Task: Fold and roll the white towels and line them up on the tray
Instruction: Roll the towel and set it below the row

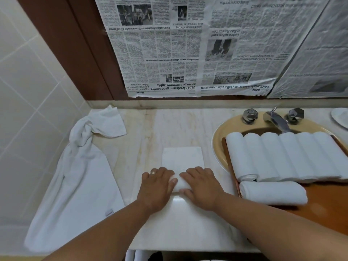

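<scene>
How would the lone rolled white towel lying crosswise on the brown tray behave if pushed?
Being cylindrical, the rolled white towel probably rolls on the glossy brown tray. Soft cloth, it likely dents and, unfastened, may unwind.

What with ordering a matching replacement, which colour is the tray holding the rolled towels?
The tray is glossy orange-brown, best seen in the head view.
</scene>
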